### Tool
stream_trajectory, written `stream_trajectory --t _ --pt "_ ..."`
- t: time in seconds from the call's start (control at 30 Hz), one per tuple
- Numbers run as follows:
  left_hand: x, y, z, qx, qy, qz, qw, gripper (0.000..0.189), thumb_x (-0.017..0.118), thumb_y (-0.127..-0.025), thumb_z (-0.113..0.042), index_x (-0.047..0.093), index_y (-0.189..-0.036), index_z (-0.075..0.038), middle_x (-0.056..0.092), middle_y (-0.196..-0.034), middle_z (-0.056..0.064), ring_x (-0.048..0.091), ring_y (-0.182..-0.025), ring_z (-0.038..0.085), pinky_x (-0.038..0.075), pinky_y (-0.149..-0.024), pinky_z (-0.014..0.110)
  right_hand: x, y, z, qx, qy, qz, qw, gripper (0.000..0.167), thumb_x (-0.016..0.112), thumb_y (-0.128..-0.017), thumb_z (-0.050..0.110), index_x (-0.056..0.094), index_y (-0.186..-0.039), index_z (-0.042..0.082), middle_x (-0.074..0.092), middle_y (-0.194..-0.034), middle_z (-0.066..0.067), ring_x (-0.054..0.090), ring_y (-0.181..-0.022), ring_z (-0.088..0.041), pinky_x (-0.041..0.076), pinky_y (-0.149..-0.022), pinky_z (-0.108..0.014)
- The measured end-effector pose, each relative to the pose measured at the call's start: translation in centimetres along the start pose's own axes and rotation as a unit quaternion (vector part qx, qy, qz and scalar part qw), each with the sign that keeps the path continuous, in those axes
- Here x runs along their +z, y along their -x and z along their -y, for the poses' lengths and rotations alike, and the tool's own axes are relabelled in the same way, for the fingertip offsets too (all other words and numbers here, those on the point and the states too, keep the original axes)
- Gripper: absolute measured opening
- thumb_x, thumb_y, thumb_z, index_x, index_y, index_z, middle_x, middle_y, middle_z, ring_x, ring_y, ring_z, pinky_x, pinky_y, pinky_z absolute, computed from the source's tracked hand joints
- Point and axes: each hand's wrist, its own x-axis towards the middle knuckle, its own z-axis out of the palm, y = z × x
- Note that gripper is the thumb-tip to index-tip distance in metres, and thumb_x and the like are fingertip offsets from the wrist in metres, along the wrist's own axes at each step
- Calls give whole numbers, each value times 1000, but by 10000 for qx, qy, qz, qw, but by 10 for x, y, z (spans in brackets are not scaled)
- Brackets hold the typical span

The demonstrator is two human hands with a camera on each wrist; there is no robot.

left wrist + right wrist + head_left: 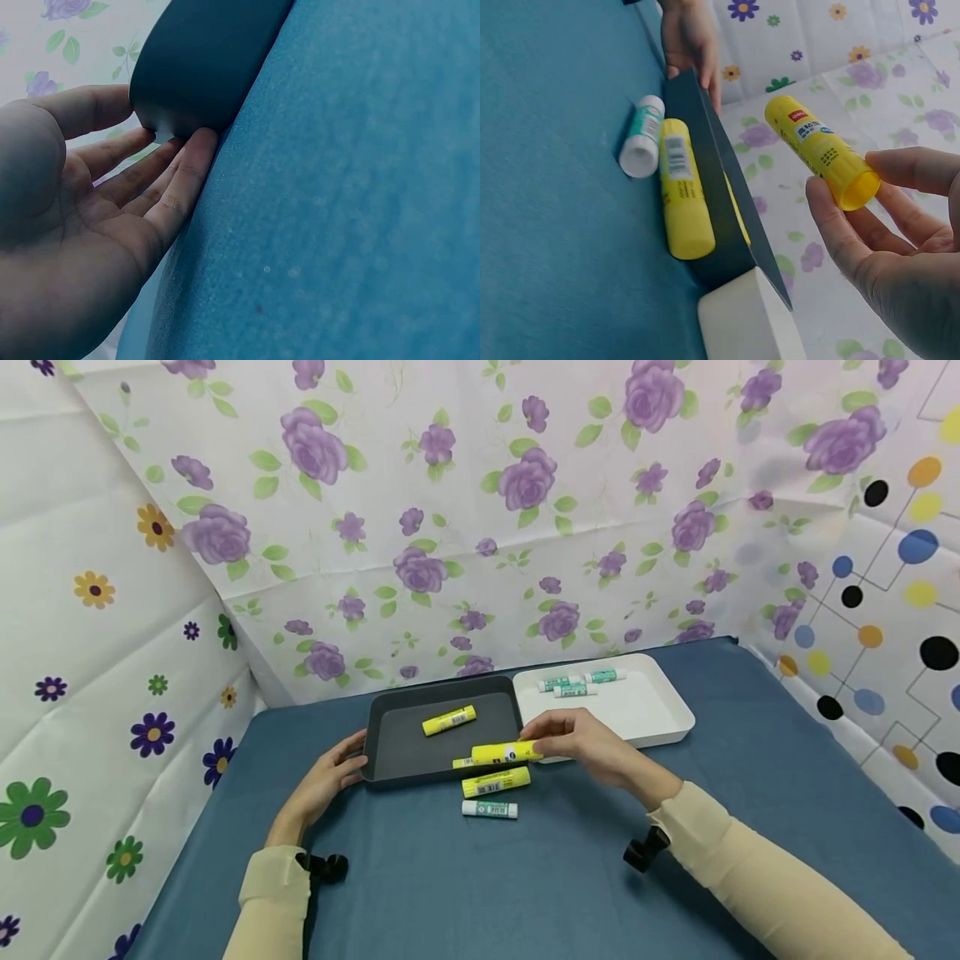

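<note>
My right hand (573, 743) pinches a yellow glue stick (821, 146) by one end, between thumb and fingertips. It is above the near right part of a dark grey tray (405, 760). With straight fingers my left hand (327, 781) touches that tray's left side at the near corner, as the left wrist view shows. Inside the tray lies one yellow glue stick (449, 721); another (462, 763) is mostly hidden behind the held one. Along the tray's near wall, on the cloth, lie a larger yellow glue stick (496, 782) and a white and green glue stick (490, 809).
A white tray (637, 714) adjoins the dark one on the right, with three white and green glue sticks (574, 690) in it. Blue cloth (480, 893) covers the table. Patterned sheets (465, 527) hang at the back and both sides.
</note>
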Motion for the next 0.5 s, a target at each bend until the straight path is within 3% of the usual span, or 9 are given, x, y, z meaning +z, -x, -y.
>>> stream_trajectory --t 0.17,0.37,0.5 --pt "-2 0 2 -2 19 1 10000 64 51 -112 -22 21 -168 -12 24 -167 23 31 -151 43 35 -120 61 -6 -8 3 87 -28 -263 9996 29 73 -96 12 72 -123 0 68 -124 -15 65 -112 -29 51 -106 -59" --pt "-2 3 2 12 44 13 10000 63 50 -113 -23 21 -168 -12 23 -168 23 30 -151 44 33 -120 62 -11 -18 5 100 -27 -442 9990 28 71 -97 11 71 -123 -1 65 -126 -16 66 -112 -28 56 -103 -46" --pt "-2 1 1 -8 25 39 10000 64 50 -113 -23 19 -168 -12 21 -168 24 29 -151 44 34 -120 62 -14 -24 6 51 -162 -390 9991 31 71 -98 11 68 -125 -4 65 -127 -17 67 -112 -27 52 -108 -52"
